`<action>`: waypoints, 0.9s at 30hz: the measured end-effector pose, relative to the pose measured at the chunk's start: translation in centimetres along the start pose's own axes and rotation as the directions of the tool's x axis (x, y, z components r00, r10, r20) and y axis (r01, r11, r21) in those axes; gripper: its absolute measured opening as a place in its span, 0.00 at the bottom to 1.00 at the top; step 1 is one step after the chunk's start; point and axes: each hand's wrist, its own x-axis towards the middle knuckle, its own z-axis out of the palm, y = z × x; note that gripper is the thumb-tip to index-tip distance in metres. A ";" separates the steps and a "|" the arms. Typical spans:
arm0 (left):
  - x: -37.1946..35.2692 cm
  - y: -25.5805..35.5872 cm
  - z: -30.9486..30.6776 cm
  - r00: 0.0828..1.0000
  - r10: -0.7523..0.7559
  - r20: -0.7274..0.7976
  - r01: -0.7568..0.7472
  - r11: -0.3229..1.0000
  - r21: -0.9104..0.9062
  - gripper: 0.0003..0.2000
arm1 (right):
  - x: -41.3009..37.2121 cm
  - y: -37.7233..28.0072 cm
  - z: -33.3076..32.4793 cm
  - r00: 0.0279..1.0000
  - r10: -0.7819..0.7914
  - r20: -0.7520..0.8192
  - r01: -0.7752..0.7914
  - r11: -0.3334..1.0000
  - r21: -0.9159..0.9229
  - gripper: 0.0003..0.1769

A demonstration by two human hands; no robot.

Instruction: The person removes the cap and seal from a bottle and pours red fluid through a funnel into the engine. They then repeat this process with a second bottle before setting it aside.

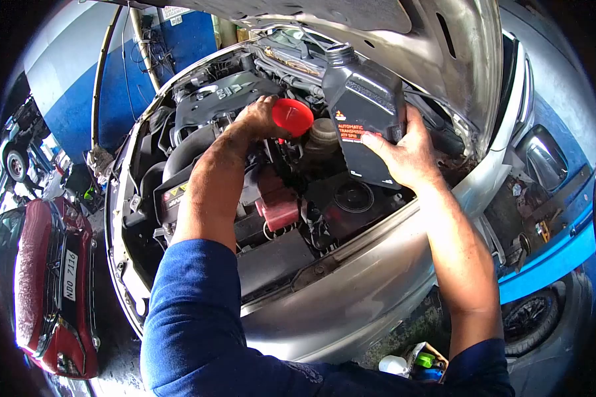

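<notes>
My left hand (257, 119) is closed at the side of a red funnel (293, 118), its fingers partly hidden behind the rim. The funnel's wide mouth faces me over the engine bay, and its lower end is out of sight among the parts. In my right hand (407, 152) is a black bottle of automatic transmission fluid (366, 149), gripped around its side. The bottle is nearly upright, leaning slightly, with its neck at the top and its label towards me. It is to the right of the funnel, apart from it.
The raised hood (444, 59) hangs over the right side of the bay. Below my hands are a dark engine cover (225, 99), a round black cap (353, 197) and the silver fender (338, 298). A red car bumper (53, 284) stands at left, and a box (437, 354) of bottles sits below.
</notes>
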 end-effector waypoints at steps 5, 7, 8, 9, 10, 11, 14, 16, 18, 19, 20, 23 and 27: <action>0.3 -0.7 -0.1 0.999 0.036 -0.027 -0.038 0.994 -0.103 0.57 | 0.2 0.1 -0.3 0.995 0.090 0.048 -0.089 0.996 -0.015 0.42; 0.8 -1.4 0.0 0.998 0.068 -0.014 -0.069 0.991 -0.118 0.58 | 0.6 0.2 -0.3 0.998 0.041 0.053 -0.039 0.999 -0.023 0.43; 1.2 -1.7 0.1 0.997 0.069 -0.017 -0.071 0.990 -0.120 0.58 | 0.7 0.1 -0.3 0.998 0.038 0.052 -0.037 0.999 -0.026 0.43; 1.3 -1.9 0.1 0.997 0.081 -0.001 -0.081 0.985 -0.153 0.57 | 0.8 0.0 -0.2 0.998 0.035 0.050 -0.034 0.999 -0.031 0.40; 1.4 -2.1 0.2 0.995 0.094 0.015 -0.089 0.978 -0.187 0.57 | 0.9 -0.3 -0.1 0.998 0.032 0.049 -0.030 0.999 -0.037 0.37; 1.6 -2.3 0.1 0.996 0.093 0.016 -0.088 0.978 -0.190 0.57 | 1.1 -0.6 -0.1 0.998 0.033 0.051 -0.031 0.999 -0.039 0.37; 2.2 -2.9 0.7 0.989 0.139 0.046 -0.121 0.953 -0.277 0.57 | 1.6 -1.0 0.1 0.998 0.025 0.058 -0.017 0.991 -0.134 0.38; 2.1 -3.1 1.2 0.991 0.100 -0.086 -0.122 0.946 -0.300 0.51 | 2.3 -0.7 0.5 0.996 0.044 0.081 -0.032 0.988 -0.148 0.39; 2.3 -3.2 1.4 0.993 0.098 -0.068 -0.114 0.942 -0.315 0.51 | 3.0 -0.9 0.5 0.994 0.066 0.092 -0.045 0.976 -0.214 0.39; 2.5 -3.4 1.4 0.994 0.093 -0.052 -0.105 0.938 -0.331 0.51 | 3.3 -1.3 0.6 0.991 0.087 0.103 -0.055 0.959 -0.279 0.40; 2.7 -3.6 1.4 0.994 0.094 -0.053 -0.106 0.937 -0.332 0.51 | 3.4 -1.7 0.6 0.988 0.082 0.128 -0.043 0.958 -0.282 0.42; 2.3 -3.6 0.9 0.991 0.124 0.051 -0.093 0.909 -0.405 0.58 | 4.2 -2.3 0.8 0.980 0.128 0.149 -0.070 0.936 -0.344 0.44; 1.2 -2.7 0.2 0.993 0.113 0.027 -0.088 0.885 -0.458 0.53 | 5.3 -1.1 1.3 0.976 0.129 0.176 -0.054 0.925 -0.377 0.47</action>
